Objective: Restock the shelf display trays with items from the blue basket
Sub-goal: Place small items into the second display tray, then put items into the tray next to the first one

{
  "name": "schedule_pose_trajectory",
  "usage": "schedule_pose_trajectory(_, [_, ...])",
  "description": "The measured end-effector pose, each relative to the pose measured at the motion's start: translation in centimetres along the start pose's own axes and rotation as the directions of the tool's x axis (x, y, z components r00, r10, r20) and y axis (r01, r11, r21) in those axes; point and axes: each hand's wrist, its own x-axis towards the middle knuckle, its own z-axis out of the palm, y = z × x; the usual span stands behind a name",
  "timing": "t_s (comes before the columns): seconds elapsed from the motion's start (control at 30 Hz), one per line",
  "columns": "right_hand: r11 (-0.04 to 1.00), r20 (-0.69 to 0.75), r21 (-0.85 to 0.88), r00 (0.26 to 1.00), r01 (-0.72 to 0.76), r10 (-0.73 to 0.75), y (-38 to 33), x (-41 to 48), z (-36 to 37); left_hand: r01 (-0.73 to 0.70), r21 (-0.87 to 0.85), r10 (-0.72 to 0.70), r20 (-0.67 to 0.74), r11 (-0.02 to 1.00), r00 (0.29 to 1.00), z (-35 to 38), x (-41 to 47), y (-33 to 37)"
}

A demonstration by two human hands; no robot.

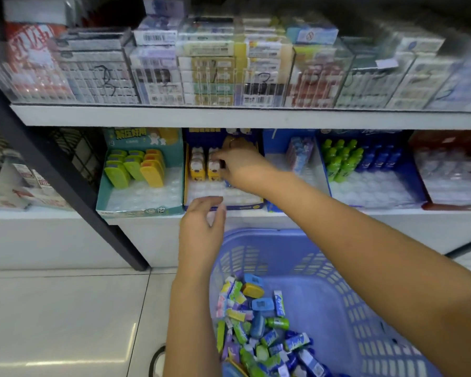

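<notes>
A blue basket (pixel 337 281) stands on the floor at the lower right, with several small blue, green and yellow packs (pixel 259 325) heaped at its near end. My right hand (pixel 239 164) reaches into the dark blue display tray (pixel 226 205) on the lower shelf and pinches a yellow and white item (pixel 214 165) standing beside a like one (pixel 197 165). My left hand (pixel 201 229) hovers in front of that tray's front edge, fingers loosely spread, holding nothing.
A teal tray (pixel 139 210) with green and yellow items sits to the left. To the right are blue trays with a pack (pixel 299 153) and green and blue bottles (pixel 346 159), then a red tray (pixel 452 205). Clear bins of boxes fill the upper shelf (pixel 229 115). A black post (pixel 65 180) slants at left.
</notes>
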Motion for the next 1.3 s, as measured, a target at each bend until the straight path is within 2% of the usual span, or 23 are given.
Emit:
schedule_pose_trajectory(0.03, [0.997, -0.074, 0.081, 0.997, 0.011, -0.005, 0.2, -1.7, 0.1, 0.001, -0.047, -0.002, -0.02, 0.999, 1.0, 0.0, -0.3, 0.5])
schedule_pose_trajectory(0.1, [0.966, -0.221, 0.255, 0.975, 0.049, 0.009, 1.0, -6.2, 1.0, 0.017, -0.073, -0.014, 0.049, 0.997, 0.999, 0.5, -0.8, 1.0])
schedule_pose_trajectory(0.13, [0.955, -0.214, 0.293, 0.976, 0.04, 0.025, 1.6, -8.4, 1.8, 0.031, -0.033, -0.026, 0.126, 0.999, 0.992, 1.2, -0.9, 1.0])
schedule_pose_trajectory(0.2, [0.95, -0.068, 0.31, 0.995, -0.045, 0.07, 3.4, -12.5, 4.7, 0.082, 0.124, -0.118, 0.322, 0.989, 0.939, 3.4, -1.5, 0.8])
schedule_pose_trajectory(0.27, [0.939, 0.163, 0.291, 0.977, -0.182, 0.139, 5.5, -15.5, 8.5, 0.141, 0.271, -0.266, 0.509, 0.952, 0.819, 6.0, -2.9, -0.2])
schedule_pose_trajectory(0.33, [0.91, 0.354, 0.275, 0.913, -0.309, 0.203, 7.4, -17.7, 12.4, 0.1, 0.454, -0.401, 0.637, 0.886, 0.658, 8.9, -4.9, -1.5])
schedule_pose_trajectory(0.43, [0.895, 0.494, 0.251, 0.844, -0.37, 0.21, 9.1, -19.5, 18.0, -0.034, 0.618, -0.539, 0.711, 0.786, 0.452, 12.7, -8.5, -3.8])
schedule_pose_trajectory(0.5, [0.883, 0.548, 0.278, 0.818, -0.377, 0.177, 9.1, -19.9, 21.1, -0.057, 0.657, -0.593, 0.711, 0.751, 0.379, 14.5, -10.5, -5.3])
schedule_pose_trajectory(0.6, [0.869, 0.571, 0.309, 0.806, -0.387, 0.156, 8.5, -20.0, 24.4, -0.025, 0.721, -0.657, 0.645, 0.693, 0.391, 15.9, -12.2, -7.4])
schedule_pose_trajectory(0.77, [0.871, 0.547, 0.307, 0.82, -0.383, 0.168, 7.3, -19.9, 27.9, 0.013, 0.777, -0.675, 0.538, 0.629, 0.505, 16.9, -13.7, -8.6])
schedule_pose_trajectory(0.97, [0.929, 0.559, 0.171, 0.808, -0.328, 0.183, 7.6, -19.7, 29.2, 0.067, 0.784, -0.71, 0.518, 0.617, 0.477, 17.3, -13.6, -9.5])
schedule_pose_trajectory(1.07, [0.888, 0.572, 0.214, 0.789, -0.406, 0.223, 8.5, -19.7, 28.0, 0.186, 0.755, -0.741, 0.511, 0.629, 0.434, 17.0, -12.9, -9.2])
schedule_pose_trajectory(1.17, [0.741, 0.587, 0.384, 0.765, -0.551, 0.264, 9.4, -19.8, 25.2, 0.331, 0.685, -0.753, 0.52, 0.649, 0.402, 16.0, -11.2, -8.2])
schedule_pose_trajectory(1.23, [0.646, 0.583, 0.476, 0.764, -0.597, 0.276, 10.0, -19.5, 22.5, 0.54, 0.527, -0.752, 0.513, 0.657, 0.414, 15.3, -9.9, -7.7])
schedule_pose_trajectory(1.3, [0.58, 0.56, 0.543, 0.776, -0.608, 0.29, 10.6, -19.1, 19.5, 0.795, 0.247, -0.768, 0.52, 0.554, 0.373, 14.3, -8.8, -6.6])
